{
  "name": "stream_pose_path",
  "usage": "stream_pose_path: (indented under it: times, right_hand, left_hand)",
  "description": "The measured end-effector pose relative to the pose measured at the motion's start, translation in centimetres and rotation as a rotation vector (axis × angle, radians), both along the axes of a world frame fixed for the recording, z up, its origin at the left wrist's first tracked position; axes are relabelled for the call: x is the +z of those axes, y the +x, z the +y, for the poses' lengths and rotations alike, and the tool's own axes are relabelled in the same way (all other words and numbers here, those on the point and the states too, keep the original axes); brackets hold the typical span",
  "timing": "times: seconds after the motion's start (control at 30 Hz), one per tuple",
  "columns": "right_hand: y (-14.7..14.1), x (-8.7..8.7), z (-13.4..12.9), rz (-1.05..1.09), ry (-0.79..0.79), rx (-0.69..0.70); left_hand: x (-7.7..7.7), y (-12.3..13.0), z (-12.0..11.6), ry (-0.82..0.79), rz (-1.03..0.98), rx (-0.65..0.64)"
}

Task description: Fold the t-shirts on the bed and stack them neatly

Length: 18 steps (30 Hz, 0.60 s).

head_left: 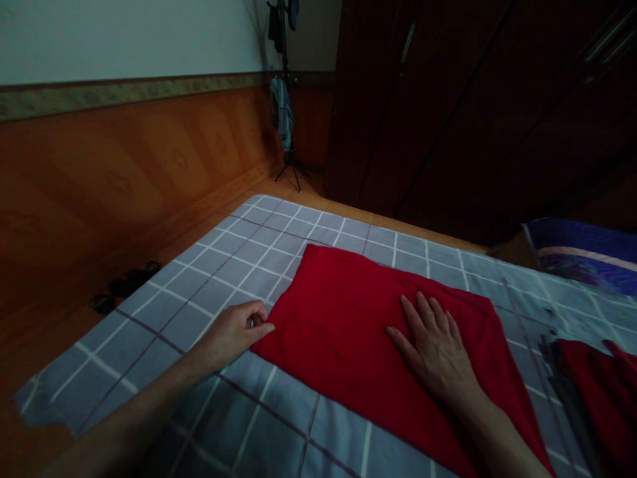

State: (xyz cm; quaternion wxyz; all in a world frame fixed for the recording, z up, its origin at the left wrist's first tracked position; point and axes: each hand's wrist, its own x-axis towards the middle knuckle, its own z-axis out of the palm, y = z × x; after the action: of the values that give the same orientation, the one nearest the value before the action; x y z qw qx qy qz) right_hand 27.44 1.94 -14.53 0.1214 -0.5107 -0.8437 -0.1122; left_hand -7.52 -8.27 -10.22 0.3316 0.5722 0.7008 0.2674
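Note:
A red cloth garment (338, 312) lies spread and folded flat on a grey checked bedsheet (233, 259); its exact kind does not show. At its near left corner, my left hand (243, 325) is closed, thumb and fingers pinching the edge. My right hand (432, 338) rests palm down on the right part of the red cloth, its fingers stretched and spread.
More red and dark clothes (592, 385) lie at the right edge of the bed. Beyond the bed are a dark wardrobe (423, 119), a coat stand (286, 133) with hanging clothes, and a blue-purple bundle (587, 255). Dark shoes (127, 285) sit on the floor at left.

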Motion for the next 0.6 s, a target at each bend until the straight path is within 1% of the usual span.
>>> stream_pose_path:
  times: [0.07, 0.17, 0.23, 0.3, 0.37, 0.47, 0.6]
  right_hand:
    - [0.0, 0.0, 0.0, -0.004, -0.001, 0.003]
    - [0.0, 0.2, -0.1, -0.011, 0.001, 0.013]
    - [-0.1, 0.3, -0.1, -0.013, -0.002, 0.017]
    - [-0.1, 0.3, -0.1, -0.012, -0.006, 0.015]
    - [-0.1, 0.3, -0.1, -0.008, -0.008, 0.016]
    - [0.0, 0.2, 0.0, 0.005, -0.019, 0.019]
    - [0.0, 0.3, 0.0, 0.009, -0.045, 0.011]
  left_hand:
    - [0.1, 0.0, 0.1, 0.001, -0.115, 0.01]
    - [0.4, 0.0, 0.0, -0.061, -0.311, 0.023]
    - [0.6, 0.0, -0.1, -0.099, -0.398, 0.022]
    - [0.9, -0.1, -0.3, -0.166, -0.458, -0.011]
    - [1.1, -0.3, -0.5, -0.262, -0.513, -0.075]
    - [1.4, -0.6, -0.5, -0.355, -0.516, -0.162]
    - [1.5, -0.9, -0.4, -0.365, -0.417, -0.143]
